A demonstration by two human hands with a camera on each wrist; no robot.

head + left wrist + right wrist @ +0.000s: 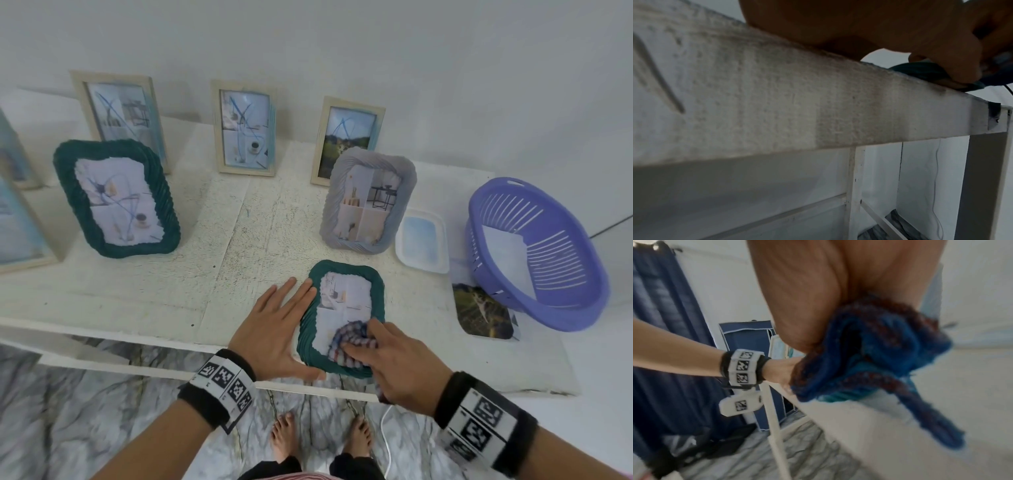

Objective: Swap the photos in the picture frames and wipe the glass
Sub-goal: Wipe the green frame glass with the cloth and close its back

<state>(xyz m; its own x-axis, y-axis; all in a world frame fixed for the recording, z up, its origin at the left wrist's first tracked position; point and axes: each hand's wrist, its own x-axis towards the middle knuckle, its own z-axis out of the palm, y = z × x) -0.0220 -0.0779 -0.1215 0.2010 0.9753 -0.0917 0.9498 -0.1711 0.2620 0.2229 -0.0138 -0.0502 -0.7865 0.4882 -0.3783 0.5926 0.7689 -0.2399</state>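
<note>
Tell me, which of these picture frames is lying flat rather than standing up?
The small dark green frame at the table's front edge. It alone lies flat, the left hand steadying it while the right hand wipes it with a cloth; the rest stand upright.

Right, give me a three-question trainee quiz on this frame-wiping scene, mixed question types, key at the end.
1. True or false: the green frame being wiped stands upright on the table.
2. Which hand presses the cloth on the glass? A) left hand B) right hand
3. Fill in: the loose photo lies beside the purple ____.

Key: 1 false, it lies flat; 2 B, while the left hand steadies the frame's edge with straight fingers; 3 basket.
</note>
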